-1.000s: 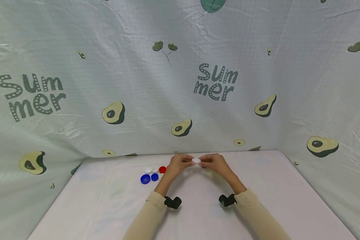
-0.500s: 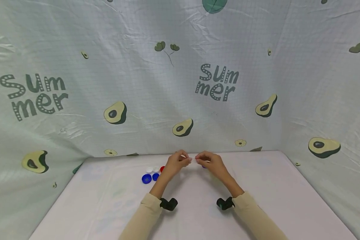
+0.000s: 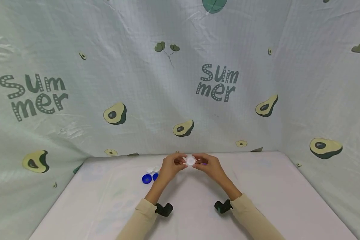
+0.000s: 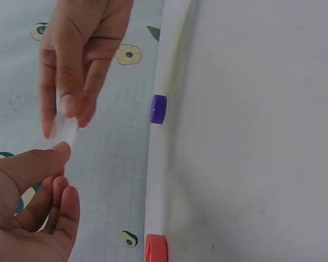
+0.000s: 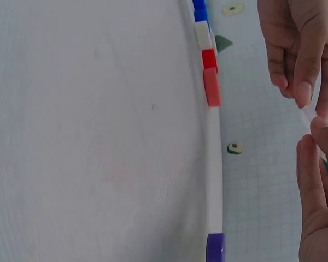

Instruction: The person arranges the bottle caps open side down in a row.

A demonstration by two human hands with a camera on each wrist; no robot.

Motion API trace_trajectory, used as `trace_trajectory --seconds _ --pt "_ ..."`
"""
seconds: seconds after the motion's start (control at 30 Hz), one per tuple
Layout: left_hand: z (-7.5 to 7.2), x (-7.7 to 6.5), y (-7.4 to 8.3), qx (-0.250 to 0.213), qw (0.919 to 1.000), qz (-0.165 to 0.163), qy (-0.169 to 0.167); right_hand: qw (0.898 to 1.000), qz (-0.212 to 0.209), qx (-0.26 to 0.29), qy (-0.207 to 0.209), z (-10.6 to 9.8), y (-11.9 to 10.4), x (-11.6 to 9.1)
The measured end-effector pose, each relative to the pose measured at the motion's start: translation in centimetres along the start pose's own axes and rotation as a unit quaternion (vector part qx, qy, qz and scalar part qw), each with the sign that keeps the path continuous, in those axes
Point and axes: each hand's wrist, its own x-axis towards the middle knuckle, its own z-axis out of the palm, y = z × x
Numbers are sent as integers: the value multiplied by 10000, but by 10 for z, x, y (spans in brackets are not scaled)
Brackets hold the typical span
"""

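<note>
A white round bottle cap (image 3: 190, 161) is held up between both hands at the back of the table, its ringed face toward the head camera. My left hand (image 3: 170, 166) pinches its left edge between thumb and fingers. On the opposite edge, my right hand (image 3: 211, 165) pinches it the same way. In the left wrist view the cap (image 4: 64, 130) looks thin and translucent between the two sets of fingertips. A purple cap (image 4: 158, 109) stands on the table by the right hand, mostly covered by its fingers in the head view.
Left of the hands lie white caps (image 3: 150, 170) and blue caps (image 3: 147, 179). Red (image 5: 209, 59) and coral-red caps (image 5: 211, 87) sit nearby, hidden behind the left hand in the head view. A printed curtain (image 3: 150, 83) hangs behind the white table (image 3: 108, 206).
The white cap has been turned from lying flat, through edge-on, to facing the head camera. Both hands have shifted slightly left, and the left hand now covers the red caps.
</note>
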Motion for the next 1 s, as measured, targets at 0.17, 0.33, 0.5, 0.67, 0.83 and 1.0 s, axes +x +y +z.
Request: trace_trajectory --seconds 0.17,0.33,0.5,0.67,0.83,1.0 --pt "-4 -7 2 96 9999 58 123 9999 -33 -109 -51 5 -8 -2" --pt "-10 -16 2 141 9999 23 93 9997 -97 -89 -186 11 -13 -4" --pt "-17 -19 3 187 9997 110 69 9996 -158 -52 -208 15 -20 -4" --pt "-28 -24 1 329 9995 10 11 9994 -112 -136 -304 24 -25 -3" --pt "-36 -30 -3 422 9990 -18 -134 9988 -165 -214 -400 33 -28 -4" --pt "-42 -33 -4 456 9988 77 -156 9990 -86 -217 -381 39 -28 -4"
